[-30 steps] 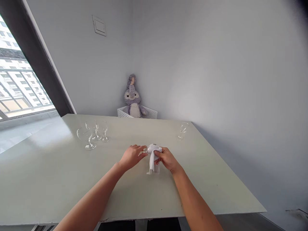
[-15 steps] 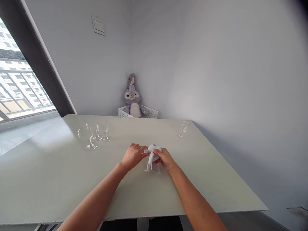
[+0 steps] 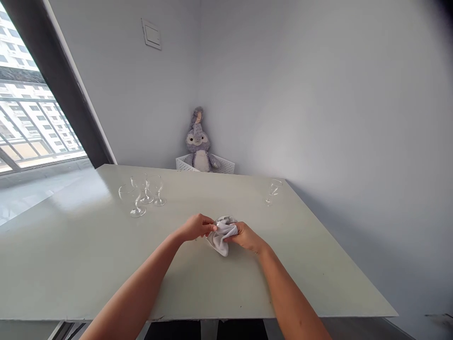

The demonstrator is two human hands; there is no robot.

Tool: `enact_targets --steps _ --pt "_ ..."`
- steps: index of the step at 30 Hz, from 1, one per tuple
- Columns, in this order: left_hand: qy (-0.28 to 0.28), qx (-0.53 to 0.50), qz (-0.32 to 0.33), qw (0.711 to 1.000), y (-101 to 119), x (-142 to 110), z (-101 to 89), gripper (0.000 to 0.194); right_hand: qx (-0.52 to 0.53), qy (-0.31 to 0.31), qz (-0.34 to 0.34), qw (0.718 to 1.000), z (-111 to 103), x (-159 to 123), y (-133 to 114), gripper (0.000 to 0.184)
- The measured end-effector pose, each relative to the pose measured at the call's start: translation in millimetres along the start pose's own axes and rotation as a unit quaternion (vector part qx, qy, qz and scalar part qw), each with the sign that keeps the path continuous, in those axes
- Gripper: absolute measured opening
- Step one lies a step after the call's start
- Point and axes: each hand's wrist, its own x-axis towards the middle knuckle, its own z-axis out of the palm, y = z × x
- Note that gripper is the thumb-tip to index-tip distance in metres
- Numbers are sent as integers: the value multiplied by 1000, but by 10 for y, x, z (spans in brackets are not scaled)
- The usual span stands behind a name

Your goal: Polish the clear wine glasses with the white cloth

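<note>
white cloth point(image 3: 226, 230): located between the hands, above the near-middle part of the table point(image 3: 304, 283). half a second ago its loose end hangs down below the right hand; now it is bunched and folded across to the left fingertips, its lowest corner pointing toward the near edge.

left hand point(image 3: 198, 227): thumb and fingers pinch the cloth's left side. right hand point(image 3: 249, 237): fingers are closed on the right side, thumb along the lower fold.

effect: both hands now bear on the cloth. the glass visible between them in the earlier views is hidden by fabric and fingers, or too indistinct to identify; its orientation cannot be told.

unchanged: three stemmed glasses point(image 3: 137, 211) stand upright as a group, beyond and to the left of the hands. a single stemmed glass point(image 3: 273, 189) stands apart, near the table's far right corner.
</note>
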Motion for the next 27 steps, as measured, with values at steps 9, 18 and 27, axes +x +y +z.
enact_targets --steps 9,18,27 --pt "33 -131 -96 986 -70 48 -46 46 -299 213 -149 918 -232 46 46 37" --pt "201 92 -90 971 -223 113 34 31 -504 186 -213 816 140 35 -66 43" --pt "161 291 169 928 -31 84 449 28 -200 265 -11 943 7 103 79 32"
